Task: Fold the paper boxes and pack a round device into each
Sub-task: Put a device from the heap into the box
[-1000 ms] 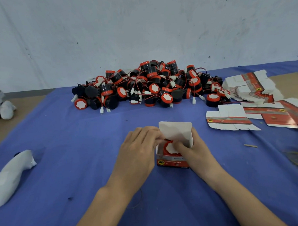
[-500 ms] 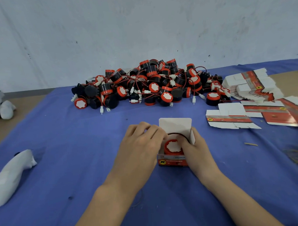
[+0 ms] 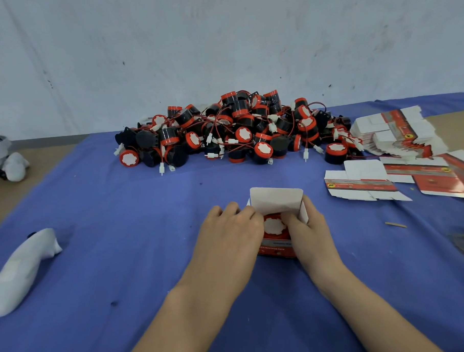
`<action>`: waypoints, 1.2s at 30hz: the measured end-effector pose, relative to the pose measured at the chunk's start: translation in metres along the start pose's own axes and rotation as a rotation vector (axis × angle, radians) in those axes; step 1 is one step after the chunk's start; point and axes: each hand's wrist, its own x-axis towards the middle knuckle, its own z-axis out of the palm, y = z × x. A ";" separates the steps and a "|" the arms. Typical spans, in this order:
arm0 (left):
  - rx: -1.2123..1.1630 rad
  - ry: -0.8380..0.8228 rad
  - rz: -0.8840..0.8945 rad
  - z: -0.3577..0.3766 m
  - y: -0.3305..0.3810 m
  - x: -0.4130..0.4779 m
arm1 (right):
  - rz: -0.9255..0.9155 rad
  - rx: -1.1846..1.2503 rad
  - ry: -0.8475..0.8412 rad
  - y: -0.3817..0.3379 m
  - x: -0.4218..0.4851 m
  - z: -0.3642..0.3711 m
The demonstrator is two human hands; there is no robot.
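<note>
A small red and white paper box (image 3: 276, 247) stands on the blue cloth in front of me, its white lid flap (image 3: 276, 200) upright at the back. A round device (image 3: 275, 225) with a red rim and white face sits inside it. My left hand (image 3: 228, 234) grips the box's left side, fingertips on the left side flap. My right hand (image 3: 311, 232) holds the right side, thumb at the box opening beside the device. A large pile of black and red round devices (image 3: 237, 130) with wires lies behind.
Flat unfolded box blanks (image 3: 361, 184) lie at the right, with a stack of more blanks (image 3: 396, 134) behind them. A white object (image 3: 22, 270) lies on the blue cloth (image 3: 121, 234) at the left. Another white and grey item (image 3: 4, 161) sits at the far left edge.
The device has settled deeper into the box. Both hands have closed in on the box's sides and the fingers now work at the side flaps.
</note>
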 end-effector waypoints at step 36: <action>-0.110 -0.003 -0.168 0.022 0.022 -0.003 | -0.011 0.079 0.055 0.004 -0.011 0.020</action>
